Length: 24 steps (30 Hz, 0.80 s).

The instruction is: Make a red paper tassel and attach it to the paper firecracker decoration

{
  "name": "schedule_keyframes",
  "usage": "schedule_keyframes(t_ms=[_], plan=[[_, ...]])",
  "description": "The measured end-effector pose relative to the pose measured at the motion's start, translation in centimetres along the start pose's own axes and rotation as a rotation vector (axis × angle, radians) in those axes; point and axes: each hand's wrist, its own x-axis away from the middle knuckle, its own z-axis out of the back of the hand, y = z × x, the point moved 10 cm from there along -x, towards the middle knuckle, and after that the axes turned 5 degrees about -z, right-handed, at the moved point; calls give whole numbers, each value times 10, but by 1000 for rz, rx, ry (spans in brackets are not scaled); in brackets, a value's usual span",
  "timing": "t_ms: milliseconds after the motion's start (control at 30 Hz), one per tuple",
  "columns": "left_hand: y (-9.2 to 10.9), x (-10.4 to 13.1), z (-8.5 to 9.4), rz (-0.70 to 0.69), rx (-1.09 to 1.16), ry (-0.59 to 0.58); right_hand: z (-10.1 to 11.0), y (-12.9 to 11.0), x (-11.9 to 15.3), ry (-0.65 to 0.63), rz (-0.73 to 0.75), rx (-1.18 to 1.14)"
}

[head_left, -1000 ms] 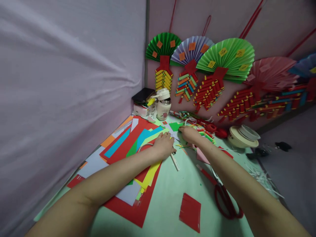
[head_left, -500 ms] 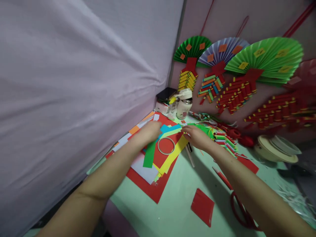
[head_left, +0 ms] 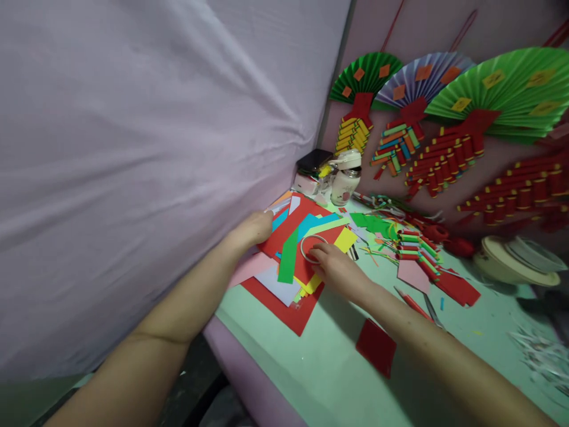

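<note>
A pile of coloured paper lies on the pale green table (head_left: 267,338), with a large red sheet (head_left: 296,320) at its near edge. My left hand (head_left: 258,227) is at the pile's left side, its fingers closed at the paper edge; what they hold is too small to tell. Over the right part of the pile, my right hand (head_left: 326,261) has its fingers closed at the rim of a white ring (head_left: 303,249). Green (head_left: 288,258) and blue (head_left: 306,225) strips lie left of the ring, and a yellow strip (head_left: 345,239) shows beyond my right hand.
A white bottle (head_left: 344,185) and a dark-topped box (head_left: 313,161) stand at the back corner. Paper fans (head_left: 502,89) hang on the wall. Rolled paper pieces (head_left: 415,252), scissors (head_left: 433,311), a red packet (head_left: 376,347) and bowls (head_left: 511,261) are at the right.
My left hand has moved left to the pile's edge. My right hand has come nearer and onto the ring, away from the upper end of the strips. The view has shifted.
</note>
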Motion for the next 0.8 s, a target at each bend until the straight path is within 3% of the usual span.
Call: schedule_keyframes(t_ms=[133,267,400,567,700,800], plan=[[-7,-10,-1,15,22,6,-13,-11,-2,-31,-93,66],[-10,-9,3,28,111,50,-13,-18,-3,-51,-162,84],[6,4,8,-94,42,127,-12,-27,-3,13,-195,37],[24,14,-21,-265,26,-90,-16,-39,-3,76,-251,68],[18,12,-24,-258,40,-100,-12,-47,1,108,-242,56],[14,13,-21,-244,57,-53,-2,-33,12,175,-299,-16]])
